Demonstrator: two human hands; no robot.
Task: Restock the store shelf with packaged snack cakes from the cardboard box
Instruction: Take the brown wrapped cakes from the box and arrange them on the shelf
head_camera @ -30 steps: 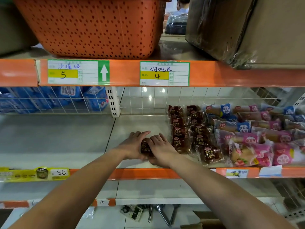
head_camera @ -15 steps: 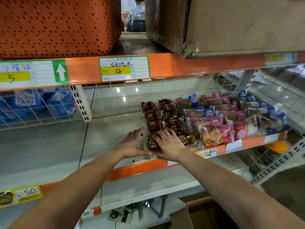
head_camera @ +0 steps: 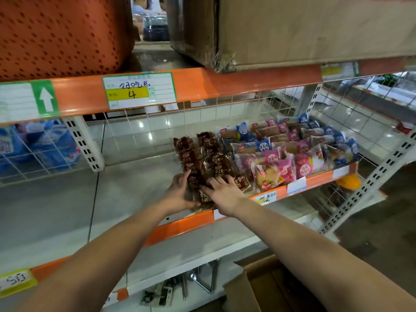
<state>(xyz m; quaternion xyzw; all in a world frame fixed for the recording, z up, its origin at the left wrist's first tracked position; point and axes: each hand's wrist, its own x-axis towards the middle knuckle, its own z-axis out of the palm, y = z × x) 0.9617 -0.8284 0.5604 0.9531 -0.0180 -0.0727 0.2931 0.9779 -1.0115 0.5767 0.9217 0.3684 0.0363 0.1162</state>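
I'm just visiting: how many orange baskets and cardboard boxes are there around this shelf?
Orange basket: 1
Cardboard boxes: 2 (top-shelf box, open floor box)
Total: 3

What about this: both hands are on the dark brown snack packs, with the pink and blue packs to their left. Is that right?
Not quite. In the head view the pink and blue packs lie to their right, not left. The left hand and right hand are indeed on the dark brown snack packs.
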